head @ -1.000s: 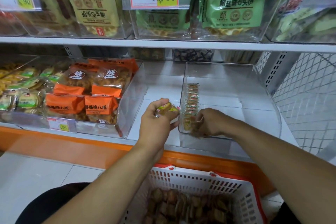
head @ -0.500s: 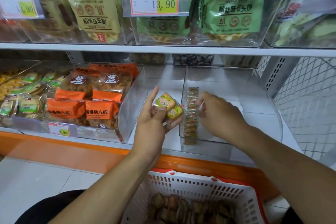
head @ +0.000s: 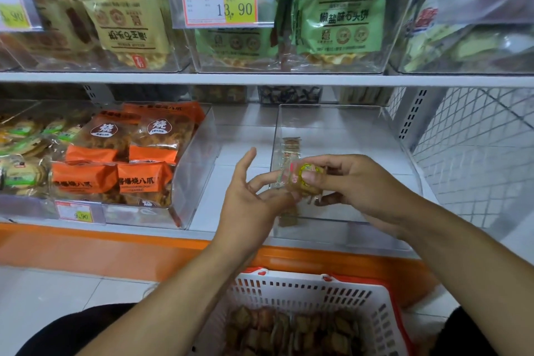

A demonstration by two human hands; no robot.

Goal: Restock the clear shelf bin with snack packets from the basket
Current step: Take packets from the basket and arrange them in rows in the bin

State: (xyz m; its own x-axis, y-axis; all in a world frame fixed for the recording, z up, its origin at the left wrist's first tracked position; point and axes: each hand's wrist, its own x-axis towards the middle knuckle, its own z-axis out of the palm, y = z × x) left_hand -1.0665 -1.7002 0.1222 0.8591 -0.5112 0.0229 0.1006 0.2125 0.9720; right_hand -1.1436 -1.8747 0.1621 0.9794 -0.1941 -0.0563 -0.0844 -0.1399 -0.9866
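Right now the right hand [head: 355,182] pinches a snack packet [head: 306,178] at the clear bin [head: 346,113]'s front-left corner; left hand [head: 248,196] open beneath—mistimed handover could drop it.

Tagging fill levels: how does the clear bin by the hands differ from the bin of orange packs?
The clear shelf bin holds one thin row of snack packets along its left wall; the orange-pack bin is packed with big orange bags. The latter carries a price tag; the former shows none. Both are transparent, sharing one shelf.
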